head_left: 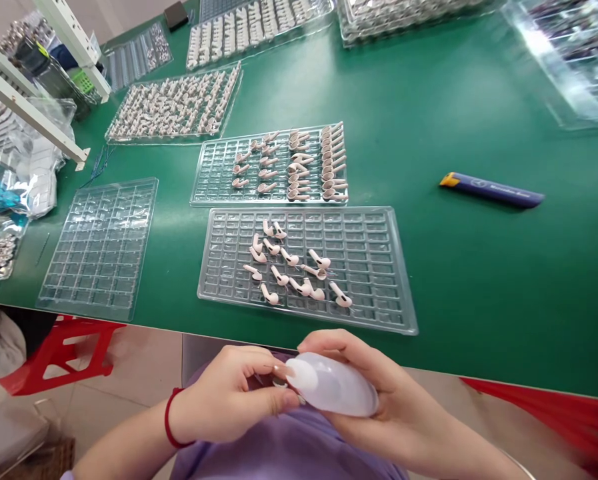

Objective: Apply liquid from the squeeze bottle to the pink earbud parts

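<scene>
My right hand (pixel 393 393) is wrapped round a translucent white squeeze bottle (pixel 343 387), tilted with its white cap end to the left. My left hand (pixel 239 393) pinches a small earbud shell (pixel 279 381) right by the bottle's tip; fingers hide most of it, and whether the two touch I cannot tell. In front of my hands, a clear compartment tray (pixel 373 267) bears several loose white earbud shells (pixel 289 257) lying at odd angles. Just behind it, another clear tray (pixel 213 173) carries earbud halves (pixel 333 160) partly set in rows.
A purple-blue cutter (pixel 493 191) with a yellow end lies on the green table (pixel 479 287) at right. An unfilled clear tray (pixel 101 247) is at left. Filled trays (pixel 173 103) stand farther back. White shelf posts (pixel 73 40) rise at upper left, and red stools (pixel 63 353) are below.
</scene>
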A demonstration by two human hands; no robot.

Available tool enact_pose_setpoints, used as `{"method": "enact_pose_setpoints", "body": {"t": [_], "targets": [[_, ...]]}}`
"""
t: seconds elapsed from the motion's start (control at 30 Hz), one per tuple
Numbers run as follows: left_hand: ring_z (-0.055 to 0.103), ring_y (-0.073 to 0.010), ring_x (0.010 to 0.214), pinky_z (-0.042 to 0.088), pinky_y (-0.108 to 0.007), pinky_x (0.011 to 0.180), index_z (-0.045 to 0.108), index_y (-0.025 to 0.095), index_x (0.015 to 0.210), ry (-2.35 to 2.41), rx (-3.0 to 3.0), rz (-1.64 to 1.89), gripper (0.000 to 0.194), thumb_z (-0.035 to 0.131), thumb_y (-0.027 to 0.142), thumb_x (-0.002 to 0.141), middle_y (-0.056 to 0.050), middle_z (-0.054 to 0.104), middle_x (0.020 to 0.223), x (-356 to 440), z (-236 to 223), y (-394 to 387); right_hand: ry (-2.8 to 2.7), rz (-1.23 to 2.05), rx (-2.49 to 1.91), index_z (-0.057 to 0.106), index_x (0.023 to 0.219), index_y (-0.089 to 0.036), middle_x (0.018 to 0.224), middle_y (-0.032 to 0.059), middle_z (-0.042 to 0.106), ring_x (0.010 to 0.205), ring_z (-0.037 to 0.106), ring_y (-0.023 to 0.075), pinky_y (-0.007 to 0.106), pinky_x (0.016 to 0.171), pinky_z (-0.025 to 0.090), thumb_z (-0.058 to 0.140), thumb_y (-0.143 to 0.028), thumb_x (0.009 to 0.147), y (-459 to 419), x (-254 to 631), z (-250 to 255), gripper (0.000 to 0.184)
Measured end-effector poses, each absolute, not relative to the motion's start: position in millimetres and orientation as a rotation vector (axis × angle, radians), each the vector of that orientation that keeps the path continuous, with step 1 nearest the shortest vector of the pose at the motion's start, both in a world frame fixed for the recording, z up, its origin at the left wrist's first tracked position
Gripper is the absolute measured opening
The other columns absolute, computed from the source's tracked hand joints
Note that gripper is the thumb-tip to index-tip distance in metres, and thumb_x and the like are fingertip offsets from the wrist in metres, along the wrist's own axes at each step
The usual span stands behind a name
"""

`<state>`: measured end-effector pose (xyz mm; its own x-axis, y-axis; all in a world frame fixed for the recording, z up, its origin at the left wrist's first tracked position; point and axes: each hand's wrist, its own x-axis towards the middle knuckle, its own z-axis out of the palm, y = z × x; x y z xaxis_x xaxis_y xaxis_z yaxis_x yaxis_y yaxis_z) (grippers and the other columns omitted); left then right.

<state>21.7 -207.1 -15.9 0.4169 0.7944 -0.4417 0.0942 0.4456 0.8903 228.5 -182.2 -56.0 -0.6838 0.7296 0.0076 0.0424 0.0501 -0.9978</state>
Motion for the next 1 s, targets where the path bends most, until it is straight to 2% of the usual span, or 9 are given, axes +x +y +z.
{"method": "enact_pose_setpoints", "body": {"t": [0.2, 0.5, 0.67, 1.0], "targets": [[0.05, -0.012, 0.061, 0.039, -0.023, 0.059, 0.061, 0.014, 0.067, 1.036, 0.885, 0.489, 0.016, 0.067, 0.025, 0.078, 0.0, 0.054, 0.066, 21.4, -19.7, -202.4, -1.767, 1.735, -0.762, 0.046, 0.114, -0.034, 0.087, -0.0046, 0.06, 0.065, 0.054, 0.0097, 0.016, 0.054, 0.043, 0.051, 0.001, 0.07, -175.8, 224.2, -54.8, 0.057], [0.052, -0.0107, 0.061, 0.043, -0.023, 0.06, 0.064, 0.012, 0.075, 0.984, 0.764, 0.484, 0.028, 0.072, 0.039, 0.078, 0.0, 0.056, 0.07, 20.3, -29.7, -205.8, -1.689, 1.822, -0.789, 0.047, 0.108, -0.029, 0.084, -0.0036, 0.059, 0.063, 0.052, 0.0095, 0.017, 0.052, 0.041, 0.054, 0.001, 0.072, -178.1, 223.6, -58.5, 0.048], [0.052, -0.0105, 0.061, 0.044, -0.023, 0.06, 0.067, 0.011, 0.08, 0.994, 0.731, 0.459, 0.03, 0.074, 0.041, 0.076, -0.001, 0.058, 0.069, 19.8, -27.0, -203.4, -1.698, 1.79, -0.779, 0.045, 0.112, -0.031, 0.084, -0.004, 0.062, 0.066, 0.057, 0.0099, 0.017, 0.055, 0.044, 0.053, 0.0, 0.076, -179.6, 225.8, -58.4, 0.048], [0.054, -0.0107, 0.054, 0.044, -0.023, 0.057, 0.064, 0.014, 0.068, 1.053, 0.634, 0.365, 0.03, 0.08, 0.039, 0.066, 0.001, 0.06, 0.059, 18.8, -22.4, -194.9, -1.724, 1.714, -0.739, 0.044, 0.114, -0.031, 0.086, -0.0038, 0.065, 0.066, 0.059, 0.0101, 0.016, 0.055, 0.044, 0.053, 0.003, 0.072, -181.0, 226.2, -62.4, 0.055]]}}
